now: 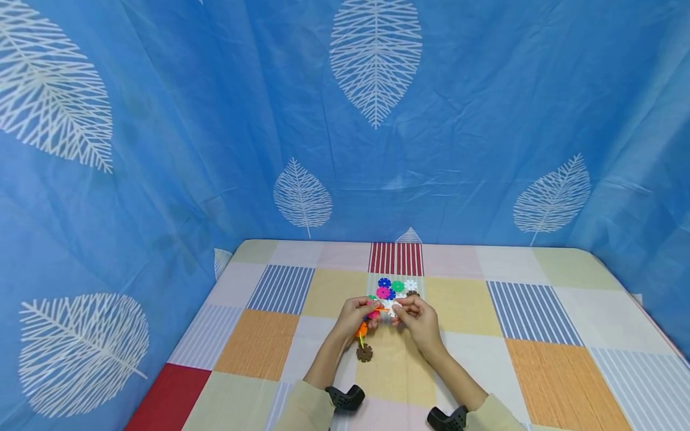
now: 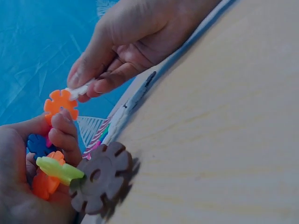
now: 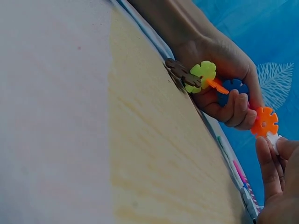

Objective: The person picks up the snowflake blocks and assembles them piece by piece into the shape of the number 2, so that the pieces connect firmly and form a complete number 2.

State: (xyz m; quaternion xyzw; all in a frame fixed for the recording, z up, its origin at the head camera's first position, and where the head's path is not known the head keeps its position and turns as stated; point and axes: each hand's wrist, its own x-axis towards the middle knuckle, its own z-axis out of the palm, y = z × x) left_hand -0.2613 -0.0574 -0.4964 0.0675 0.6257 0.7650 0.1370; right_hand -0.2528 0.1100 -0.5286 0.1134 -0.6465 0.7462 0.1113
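Note:
My left hand holds a chain of interlocking notched plastic discs. From its low end, the chain runs through a brown disc, a yellow-green disc, an orange disc and a blue disc. Some pink shows between the left fingers, mostly hidden. A second orange disc stands at the left fingertips. Between thumb and fingers, my right hand pinches a white disc, its edge meeting the second orange disc. The brown disc hangs close over the tabletop.
Beyond the hands lie several loose discs, among them a blue disc, a green disc, a pink disc, a white disc and a brown disc. A patchwork cloth covers the table; blue leaf-print curtains surround it.

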